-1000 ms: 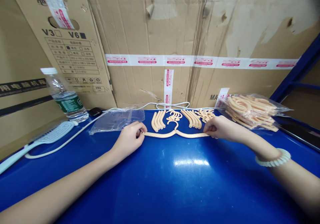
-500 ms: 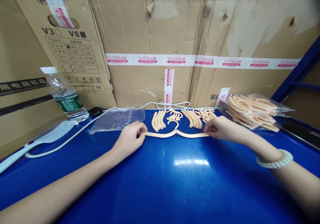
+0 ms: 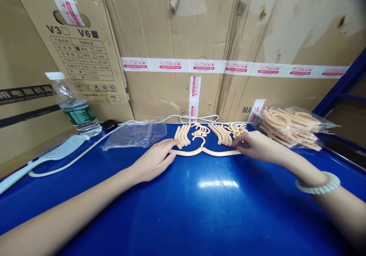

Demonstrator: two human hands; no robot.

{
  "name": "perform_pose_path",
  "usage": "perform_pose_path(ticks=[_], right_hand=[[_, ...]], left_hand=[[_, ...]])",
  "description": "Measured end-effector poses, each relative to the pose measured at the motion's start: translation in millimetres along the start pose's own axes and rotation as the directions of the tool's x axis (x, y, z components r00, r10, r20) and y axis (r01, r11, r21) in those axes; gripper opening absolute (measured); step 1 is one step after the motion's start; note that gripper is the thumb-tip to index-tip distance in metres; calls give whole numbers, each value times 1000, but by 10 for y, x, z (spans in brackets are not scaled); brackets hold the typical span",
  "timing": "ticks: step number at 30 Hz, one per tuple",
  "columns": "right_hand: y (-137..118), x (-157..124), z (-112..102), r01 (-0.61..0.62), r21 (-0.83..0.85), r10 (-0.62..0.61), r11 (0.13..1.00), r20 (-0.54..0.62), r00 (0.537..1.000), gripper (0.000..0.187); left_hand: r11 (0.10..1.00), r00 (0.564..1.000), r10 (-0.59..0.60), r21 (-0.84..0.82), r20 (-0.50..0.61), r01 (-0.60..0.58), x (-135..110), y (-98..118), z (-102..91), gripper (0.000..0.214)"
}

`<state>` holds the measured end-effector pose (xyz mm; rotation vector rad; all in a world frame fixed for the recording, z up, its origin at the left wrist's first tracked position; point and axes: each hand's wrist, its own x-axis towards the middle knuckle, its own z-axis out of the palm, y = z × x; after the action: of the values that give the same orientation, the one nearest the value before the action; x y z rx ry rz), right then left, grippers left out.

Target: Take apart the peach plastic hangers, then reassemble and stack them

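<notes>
A long peach plastic piece (image 3: pixel 217 153) shaped like a hanger's arms lies flat on the blue table (image 3: pixel 200 210). My left hand (image 3: pixel 156 160) rests by its left end, fingers stretched out, tips touching a row of curved peach strips (image 3: pixel 182 134). My right hand (image 3: pixel 256 145) lies at the right end, fingers extended toward small peach parts (image 3: pixel 238 128). Between them sit peach hooks (image 3: pixel 199 130) and a second row of curved strips (image 3: pixel 220 134). A pale bead bracelet (image 3: pixel 318 183) circles my right wrist.
A clear bag of peach parts (image 3: pixel 290 128) lies at the back right, an empty clear bag (image 3: pixel 134 136) at the back left. A water bottle (image 3: pixel 74 105), a white brush (image 3: pixel 54 153), a white cable (image 3: pixel 85 152) and a small black object (image 3: pixel 109 124) stand left. Cardboard boxes (image 3: pixel 185 38) wall the back.
Both hands have loosened their pinch on the ends of the long piece. My left fingers have stretched forward to the curved strips; my right hand has shifted slightly up.
</notes>
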<state>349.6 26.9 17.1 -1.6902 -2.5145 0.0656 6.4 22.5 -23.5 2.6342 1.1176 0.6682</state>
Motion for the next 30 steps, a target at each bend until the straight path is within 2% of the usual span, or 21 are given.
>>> perform_pose_path(ticks=[8, 18, 22, 26, 30], right_hand=[[14, -7, 14, -24, -47, 23, 999, -14, 1000, 23], [11, -7, 37, -23, -48, 22, 999, -21, 1000, 19], [-82, 2, 79, 37, -13, -38, 999, -114, 993, 19], [-230, 60, 114, 130, 75, -108, 989, -246, 963, 21], [-326, 228, 138, 118, 69, -95, 991, -274, 957, 21]], left_hand=[[996, 992, -90, -34, -91, 87, 8, -66, 20, 21], [1000, 999, 2, 24, -33, -1, 12, -10, -9, 18], [999, 999, 14, 43, -41, -12, 9, -27, -6, 20], [998, 999, 21, 64, -43, -18, -3, -39, -7, 23], [995, 998, 24, 93, -52, -19, -11, -41, -13, 29]])
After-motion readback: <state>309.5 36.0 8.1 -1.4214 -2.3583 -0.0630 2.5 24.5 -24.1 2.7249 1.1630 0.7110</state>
